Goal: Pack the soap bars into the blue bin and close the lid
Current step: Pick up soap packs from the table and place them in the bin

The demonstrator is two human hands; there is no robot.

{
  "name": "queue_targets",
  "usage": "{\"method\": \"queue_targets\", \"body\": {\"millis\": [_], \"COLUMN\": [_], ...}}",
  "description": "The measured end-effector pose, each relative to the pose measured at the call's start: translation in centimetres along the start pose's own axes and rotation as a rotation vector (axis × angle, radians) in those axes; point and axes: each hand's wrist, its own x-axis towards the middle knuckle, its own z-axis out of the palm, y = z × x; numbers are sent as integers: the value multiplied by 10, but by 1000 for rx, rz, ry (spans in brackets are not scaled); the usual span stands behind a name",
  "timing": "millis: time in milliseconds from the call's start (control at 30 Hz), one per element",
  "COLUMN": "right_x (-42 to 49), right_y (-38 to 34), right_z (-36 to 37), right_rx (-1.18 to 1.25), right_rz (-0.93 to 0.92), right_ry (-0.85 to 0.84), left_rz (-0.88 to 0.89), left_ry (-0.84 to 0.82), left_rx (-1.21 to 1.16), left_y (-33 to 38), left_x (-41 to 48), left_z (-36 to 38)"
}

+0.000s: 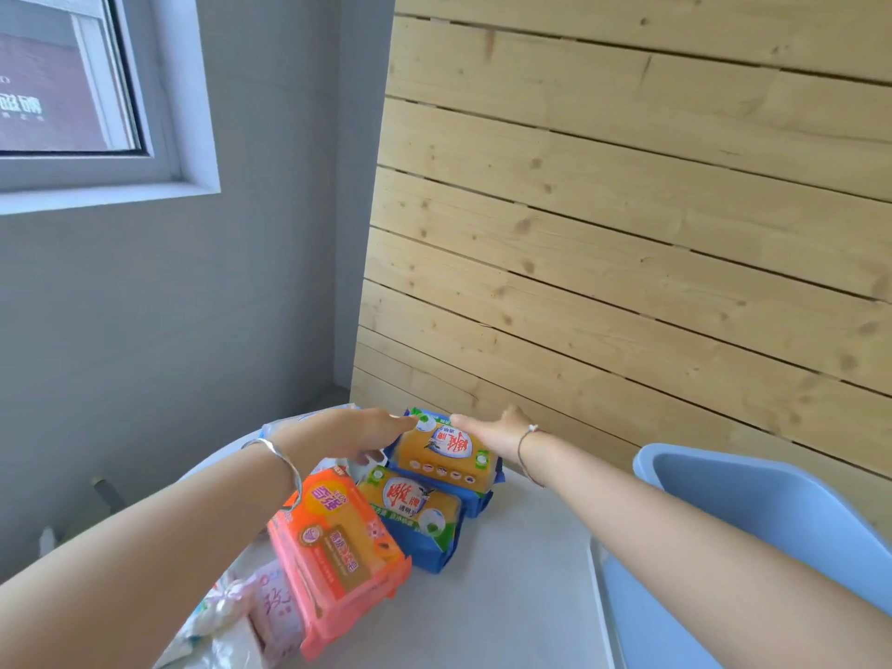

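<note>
A: Starting at the left, why does the orange pack (338, 548) sit untouched under that forearm?
B: It lies flat on the white table (521, 572), nearest the person. I judge they are clearing from the back first. The left hand (357, 437) reaches over it, fingers straight, tips touching the left end of the far blue pack (446, 456).
A: And the near blue pack (415, 514)?
B: It lies close between the other 2, with no hand on it.
A: The right hand (487, 434)?
B: It is at the far pack's right end, thumb on top. Its fingers drop behind the wrapper, so I cannot tell whether they clasp. 2 hands bracket 1 pack, likely to lift it level.
A: Where should it go?
B: The blue bin (772, 514) stands open at the right, well apart. No pack shows inside it.
</note>
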Motion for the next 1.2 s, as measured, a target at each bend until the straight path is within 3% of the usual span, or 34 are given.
{"method": "queue_targets", "body": {"millis": [133, 267, 433, 700, 900, 1033, 1200], "right_x": [1, 4, -1, -20, -57, -95, -148], "right_y": [17, 23, 27, 13, -19, -18, -2], "right_z": [10, 21, 47, 31, -47, -94, -137], "right_rx": [305, 514, 685, 697, 812, 765, 731], "right_rz": [319, 370, 251, 134, -105, -223, -324], "right_ry": [-284, -298, -172, 136, 75, 2, -38], "left_rz": [-37, -44, -22, 144, 307, 380, 490], "left_ry": [-124, -98, -112, -109, -147, -197, -139], "left_rx": [-20, 22, -132, -287, -526, -588, -584], "left_y": [2, 5, 1, 6, 40, 59, 80], "left_x": [2, 9, 14, -7, -64, -110, -159], "left_z": [0, 3, 2, -8, -27, -18, 22]}}
